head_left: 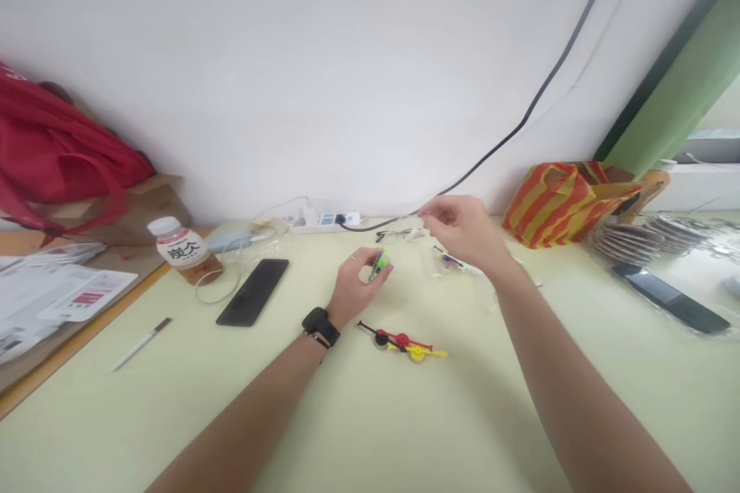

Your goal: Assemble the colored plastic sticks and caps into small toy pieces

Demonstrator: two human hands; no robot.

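Observation:
My left hand (357, 281), wearing a black watch, is closed on a small green plastic piece (378, 264) with some blue on it. Raised to the right, my right hand (454, 223) has its fingers pinched together; whatever is between the fingertips is too small to make out. On the table below the hands lie a black arrow spinner (380, 339), a red arrow spinner (403, 340) and a yellow arrow spinner (417, 353), close together. Under my right hand sits a clear bag (445, 266) with small coloured pieces at it.
A phone (253, 293), a bottle (186, 250) and a pen (142, 343) are on the left. Glasses (398, 235) and a power strip (327, 222) lie near the wall. To the right stand a striped bag (563, 204), stacked discs (627, 243) and a dark wrapped device (671, 298).

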